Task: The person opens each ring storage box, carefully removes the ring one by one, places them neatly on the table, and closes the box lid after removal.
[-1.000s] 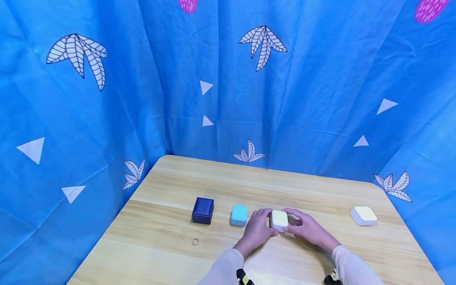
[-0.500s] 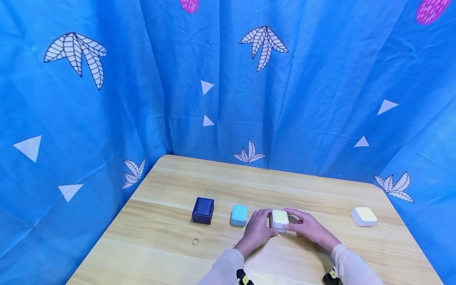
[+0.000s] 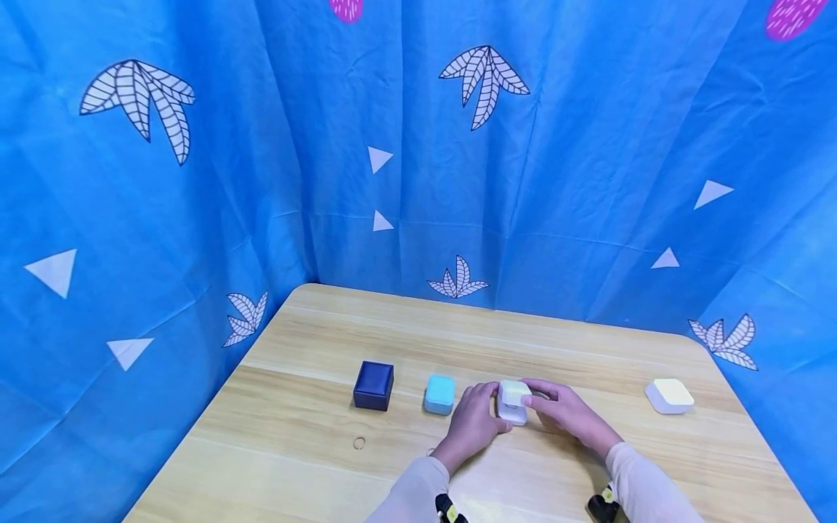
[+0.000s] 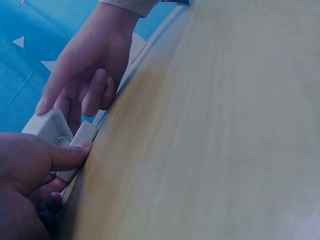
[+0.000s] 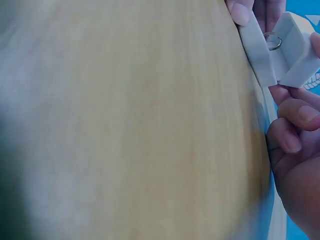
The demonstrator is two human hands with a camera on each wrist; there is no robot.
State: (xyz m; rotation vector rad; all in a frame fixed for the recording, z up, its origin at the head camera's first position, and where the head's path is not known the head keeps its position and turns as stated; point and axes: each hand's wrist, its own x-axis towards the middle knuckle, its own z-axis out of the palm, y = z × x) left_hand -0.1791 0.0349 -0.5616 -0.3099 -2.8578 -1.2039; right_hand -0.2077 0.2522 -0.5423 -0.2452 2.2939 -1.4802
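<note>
Between both hands, a small white ring box [image 3: 512,415] stands on the table with its lid [image 5: 298,50] tilted up from the base. A silver-looking ring [image 5: 275,48] shows inside, upright in the base, in both wrist views. My left hand [image 3: 471,421] grips the base from the left, thumb at the front. With thumb and fingers, my right hand [image 3: 572,415] pinches the raised lid from the right. In the left wrist view, the right hand's other fingers [image 4: 93,95] are loosely bent. The lid hides part of the box's inside in the head view.
Left of the hands stand a light blue box [image 3: 439,394] and a navy box [image 3: 374,385]. A thin ring [image 3: 359,448] lies in front of them, and a partly hidden small loop [image 3: 430,452] lies by my left wrist. Another white box [image 3: 670,396] stands far right.
The white ring box was shut; its lid is now tilted up and back by my right hand, which has risen slightly. My left hand keeps its place on the base.
</note>
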